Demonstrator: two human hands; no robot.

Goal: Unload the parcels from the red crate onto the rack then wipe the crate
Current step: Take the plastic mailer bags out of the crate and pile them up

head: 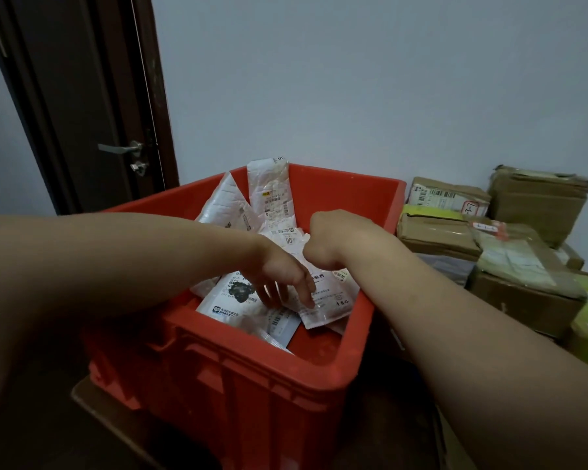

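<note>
Unloading the red crate (340, 198)
My left grip (282, 276) lies wide on a white parcel (333, 300) to lift it; right grip (330, 239), I cannot tell.

Viewpoint: we look from one wide-angle camera worn on the head, above and just behind the near rim of the red plastic crate (252, 385).
Direction: we face forward and down into the crate's open top, toward the pale grey painted wall (353, 79) behind it.
Nearness: we are close; the bare forearms enter from the left edge and the lower right corner, and the left hand (282, 276) and right hand (330, 239) meet mid-frame over the white plastic mailer parcels (269, 195).
Edges: the dark brown wooden door (82, 96) leans at upper left; stacked brown cardboard boxes (537, 201) fill the right side; the crate's near wall reaches the bottom edge.
</note>
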